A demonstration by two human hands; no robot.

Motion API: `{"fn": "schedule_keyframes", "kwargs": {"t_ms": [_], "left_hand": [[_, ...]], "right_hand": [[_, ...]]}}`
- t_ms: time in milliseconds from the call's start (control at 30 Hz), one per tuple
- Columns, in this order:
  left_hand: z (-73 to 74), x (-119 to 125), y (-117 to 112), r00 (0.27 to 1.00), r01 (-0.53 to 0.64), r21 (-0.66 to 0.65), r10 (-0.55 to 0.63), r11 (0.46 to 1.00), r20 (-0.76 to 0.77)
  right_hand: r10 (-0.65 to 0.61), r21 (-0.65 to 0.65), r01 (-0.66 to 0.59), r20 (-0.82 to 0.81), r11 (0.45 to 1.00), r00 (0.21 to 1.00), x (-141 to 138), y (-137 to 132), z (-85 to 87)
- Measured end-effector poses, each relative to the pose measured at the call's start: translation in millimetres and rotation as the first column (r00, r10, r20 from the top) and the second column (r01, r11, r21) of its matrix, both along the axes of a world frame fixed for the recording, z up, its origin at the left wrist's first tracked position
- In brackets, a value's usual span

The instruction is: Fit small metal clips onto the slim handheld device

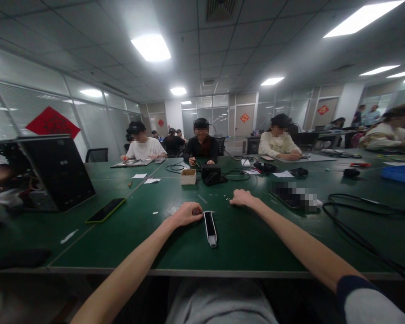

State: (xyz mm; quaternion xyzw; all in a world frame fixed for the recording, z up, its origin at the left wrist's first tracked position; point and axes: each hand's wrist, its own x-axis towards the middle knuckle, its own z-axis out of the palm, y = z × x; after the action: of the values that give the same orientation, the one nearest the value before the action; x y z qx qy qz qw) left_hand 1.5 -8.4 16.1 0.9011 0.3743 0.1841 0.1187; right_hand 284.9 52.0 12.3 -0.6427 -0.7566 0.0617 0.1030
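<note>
Two bare hands reach forward over the dark green bench (175,252), with one slim, elongated device, white-rimmed with a black face (210,228), lying flat on the bench between them. It sits much nearer the left hand (188,213), whose fingertips come right up to the left side of its far end; whether they touch or grip it is too small to tell. That hand is curled, thumb and forefinger drawn close together. The right hand (243,198) lies farther forward and to the right, well apart from the device, its fingers bent down toward the bench just beside some tiny pale bits (227,198); its fingertips are bunched narrowly, and I cannot tell whether they pinch anything. The device's long axis runs away from the person, almost straight ahead, leaning slightly so that the far end is a little left of the near one. Its tapered, pale end points back toward the person and the bench's near edge, while its broader end points away, with something thin sticking out to the right there. Left of the left hand lies a black phone with a yellow-green edge (105,210); beyond both hands stand a small cream open box (188,177) and a black boxy device (212,174).
</note>
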Motion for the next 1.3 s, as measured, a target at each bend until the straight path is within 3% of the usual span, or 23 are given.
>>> {"fn": "schedule_keyframes", "kwargs": {"t_ms": [100,233,400,633,1300], "left_hand": [[-2.7,-0.8,3.1,1.0,0.0,0.002,0.0,1.0,0.001],[-7.0,-1.2,6.9,1.0,-0.009,0.022,0.009,1.0,-0.002],[-6.7,-0.4,5.5,1.0,-0.005,0.025,0.005,1.0,0.002],[-3.7,-2.8,6.1,1.0,-0.013,-0.017,0.013,1.0,-0.015],[-12.6,-6.0,13.8,0.997,0.02,0.04,-0.017,0.999,-0.072]], "right_hand": [[0.0,-0.022,0.001,0.042,1.0,0.999,-7.4,-11.0,4.5],[0.178,0.038,-0.175,-0.064,0.984,0.982,-21.8,-33.5,7.8],[0.396,0.09,-0.389,-0.322,0.917,0.86,-35.4,-51.4,-1.6],[0.445,0.064,-0.485,-0.518,0.872,0.731,-33.1,-51.2,-10.3],[0.432,0.13,-0.444,-0.577,0.887,0.693,-43.5,-57.5,-19.1]]}}
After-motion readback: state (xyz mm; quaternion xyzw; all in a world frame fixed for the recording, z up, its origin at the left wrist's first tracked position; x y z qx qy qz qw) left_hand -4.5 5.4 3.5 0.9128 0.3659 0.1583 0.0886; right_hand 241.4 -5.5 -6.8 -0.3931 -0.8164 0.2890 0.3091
